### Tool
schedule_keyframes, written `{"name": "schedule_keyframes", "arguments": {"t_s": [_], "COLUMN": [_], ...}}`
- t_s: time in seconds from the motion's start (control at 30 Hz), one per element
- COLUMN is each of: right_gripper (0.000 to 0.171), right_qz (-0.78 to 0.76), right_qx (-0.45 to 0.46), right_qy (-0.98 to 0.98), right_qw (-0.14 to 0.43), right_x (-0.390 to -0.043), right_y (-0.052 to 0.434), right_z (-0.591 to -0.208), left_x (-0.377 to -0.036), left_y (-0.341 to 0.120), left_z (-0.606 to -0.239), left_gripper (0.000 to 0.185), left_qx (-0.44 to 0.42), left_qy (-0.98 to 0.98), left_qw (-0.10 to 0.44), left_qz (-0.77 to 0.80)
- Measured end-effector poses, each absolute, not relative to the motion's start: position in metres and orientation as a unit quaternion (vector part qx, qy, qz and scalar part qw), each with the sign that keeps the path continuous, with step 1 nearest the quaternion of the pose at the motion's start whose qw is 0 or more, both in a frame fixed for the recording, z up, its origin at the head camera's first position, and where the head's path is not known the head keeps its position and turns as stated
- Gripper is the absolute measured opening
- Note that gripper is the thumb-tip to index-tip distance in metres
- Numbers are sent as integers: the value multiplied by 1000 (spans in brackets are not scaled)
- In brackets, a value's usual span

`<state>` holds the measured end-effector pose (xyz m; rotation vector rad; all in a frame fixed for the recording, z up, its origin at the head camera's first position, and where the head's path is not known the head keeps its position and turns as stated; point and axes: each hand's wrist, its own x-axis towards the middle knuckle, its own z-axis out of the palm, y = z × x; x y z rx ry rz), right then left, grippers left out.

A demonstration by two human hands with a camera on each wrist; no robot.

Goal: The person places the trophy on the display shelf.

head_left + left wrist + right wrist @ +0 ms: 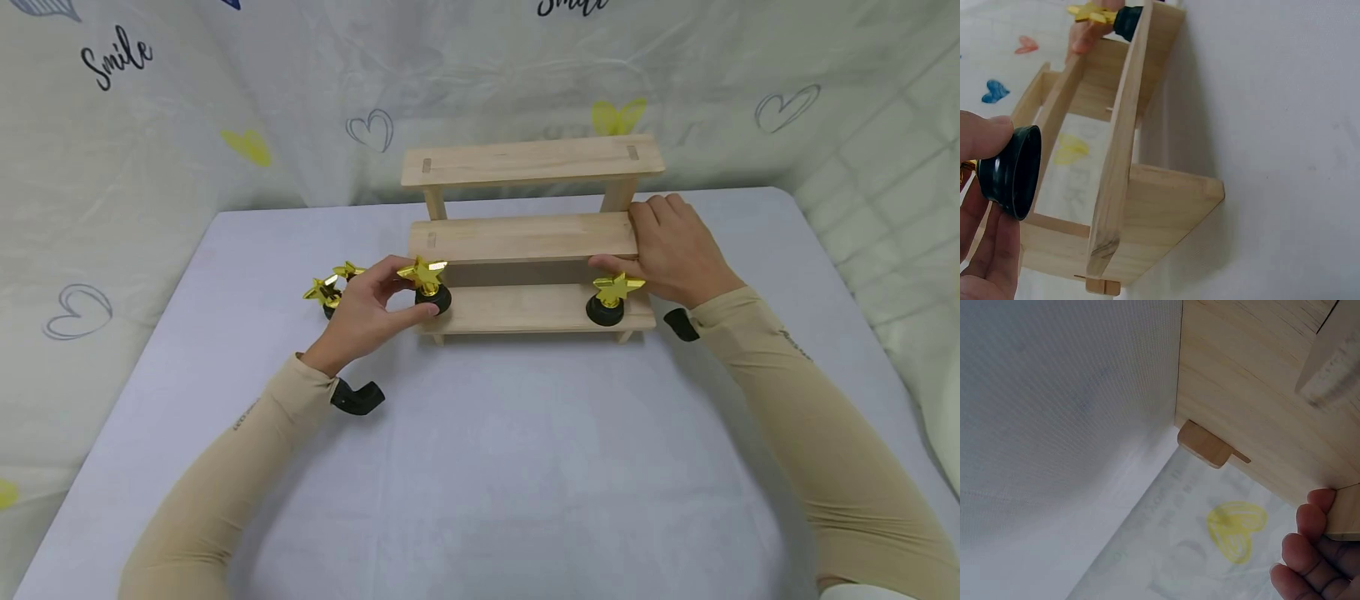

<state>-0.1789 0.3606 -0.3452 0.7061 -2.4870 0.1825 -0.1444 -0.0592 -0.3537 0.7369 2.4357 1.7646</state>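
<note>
My left hand [367, 310] pinches a gold star trophy [431, 298] by its round black base, in front of the left end of the wooden three-tier shelf [525, 237]. In the left wrist view, the underside of that base [1027, 172] shows, apart from the lowest board [1119, 144]. My right hand [678, 254] grips the shelf's right end at the middle board, thumb along its front edge. In the right wrist view its fingertips [1310, 519] touch the wood. A second star trophy [606, 307] stands upright on the right end of the lowest board.
More gold star trophies [322, 293] stand on the white table [510, 467] left of the shelf, partly hidden by my left hand. A patterned curtain [495, 75] hangs behind the table. Dark curved pieces [358, 398] sit at both sleeve cuffs.
</note>
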Motion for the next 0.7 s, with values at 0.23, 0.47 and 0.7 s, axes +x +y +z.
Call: {"name": "schedule_keyframes", "arguments": {"t_s": [0.23, 0.47, 0.7], "right_gripper": [116, 115, 113], "right_qz": [70, 72, 71], "right_qx": [256, 257, 263], "right_qy": [-928, -927, -922], "right_qw": [260, 264, 277], "right_x": [-179, -178, -179], "right_y": [360, 360, 361], "right_z": [-344, -346, -347], "left_x": [-143, -144, -144], "left_y": [-51, -45, -41], "left_z": [-359, -368, -371], "left_gripper": [51, 54, 55], "left_qx": [242, 225, 229], "left_qy": [785, 803, 808], "left_qw": [41, 58, 58], "left_qz": [569, 549, 539]}}
